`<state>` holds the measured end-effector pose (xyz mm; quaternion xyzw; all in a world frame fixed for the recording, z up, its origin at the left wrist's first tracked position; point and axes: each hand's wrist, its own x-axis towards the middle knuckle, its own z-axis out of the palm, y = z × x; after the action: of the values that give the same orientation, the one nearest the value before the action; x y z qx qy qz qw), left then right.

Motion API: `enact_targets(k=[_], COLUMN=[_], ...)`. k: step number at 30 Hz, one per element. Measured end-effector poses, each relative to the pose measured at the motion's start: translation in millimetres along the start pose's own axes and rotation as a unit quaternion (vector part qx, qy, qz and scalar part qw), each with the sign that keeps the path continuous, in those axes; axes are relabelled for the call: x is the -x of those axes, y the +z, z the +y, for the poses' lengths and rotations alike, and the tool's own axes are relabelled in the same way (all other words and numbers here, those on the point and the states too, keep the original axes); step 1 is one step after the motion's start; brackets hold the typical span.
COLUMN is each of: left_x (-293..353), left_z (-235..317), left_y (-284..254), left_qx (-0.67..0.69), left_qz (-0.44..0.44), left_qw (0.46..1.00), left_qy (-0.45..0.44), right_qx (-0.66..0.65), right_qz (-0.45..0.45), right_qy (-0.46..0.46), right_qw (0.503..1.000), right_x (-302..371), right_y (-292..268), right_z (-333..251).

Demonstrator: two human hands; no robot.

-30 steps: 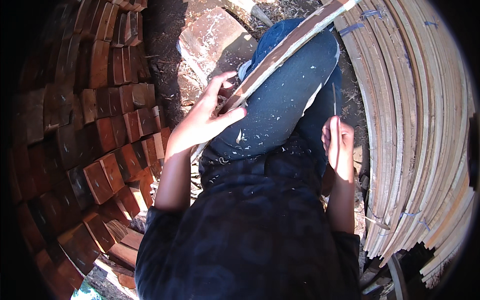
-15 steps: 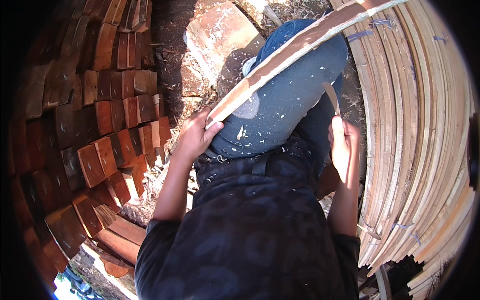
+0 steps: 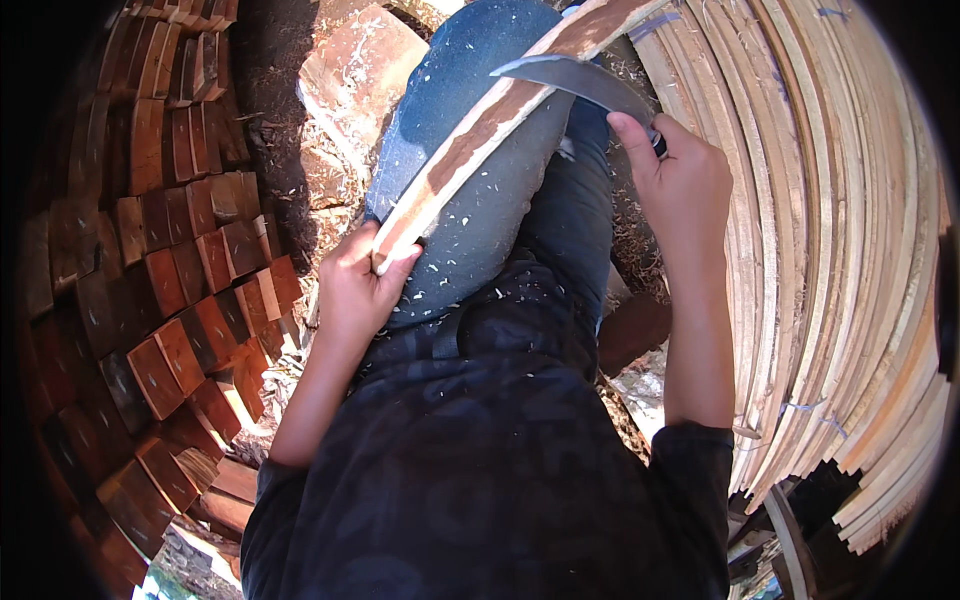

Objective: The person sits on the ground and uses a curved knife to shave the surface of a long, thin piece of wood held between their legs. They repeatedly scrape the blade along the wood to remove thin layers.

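Note:
My left hand (image 3: 362, 275) is closed round the near end of a long wooden strip (image 3: 487, 130), its thumb on the side. The strip has a reddish-brown face with pale edges and slants across my blue-trousered thigh (image 3: 490, 215) to the upper right. In my right hand (image 3: 680, 180) is a curved knife (image 3: 585, 80), its dark handle mostly hidden in the fist. The blade reaches leftward across the strip, above the knee; whether it touches the wood I cannot tell. Pale shavings dot my trousers.
Stacked reddish-brown wood blocks (image 3: 185, 290) fill the left side. Long pale strips (image 3: 800, 250), some tied with bluish bands, lie bundled along the right. A flat-topped wood block (image 3: 360, 75) stands beyond my leg, with shavings scattered on the ground around it.
My right hand has risen and swung the knife from beside my thigh up over the strip. My left hand still grips the strip's near end. The whole view has shifted slightly.

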<state>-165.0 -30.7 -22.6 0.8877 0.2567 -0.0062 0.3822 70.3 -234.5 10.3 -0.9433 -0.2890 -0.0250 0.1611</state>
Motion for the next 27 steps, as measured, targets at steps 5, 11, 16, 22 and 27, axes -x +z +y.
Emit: enact_targets(k=[5,11,16,22,27], left_x=[-0.2,-0.7,-8.1,-8.8,-14.4], left_z=[6.5,-1.5,-4.3,7.9,17.2], left_y=[-3.6,0.8,-2.6,5.6,6.1], left_qx=[0.021,0.006,0.009,0.000,-0.014], left_qz=[0.000,0.042,0.027,0.028,0.009], left_qw=[0.999,0.999,1.000,1.000,1.000], left_qy=[-0.024,-0.005,-0.010,-0.012,-0.005], right_qx=[0.022,-0.071,-0.095,-0.171,-0.076], right_qz=[0.076,0.111,0.168,0.031,-0.041], right_qy=[-0.048,0.127,0.318,0.161,0.030], right_qw=[0.996,0.983,0.928,0.972,0.996], right_x=[-29.5,-56.7,-56.0,2.0,-19.2], right_y=[8.2,5.1,-61.8,-27.6,-1.4], right_z=[10.9,52.6,175.1,65.0,15.5])
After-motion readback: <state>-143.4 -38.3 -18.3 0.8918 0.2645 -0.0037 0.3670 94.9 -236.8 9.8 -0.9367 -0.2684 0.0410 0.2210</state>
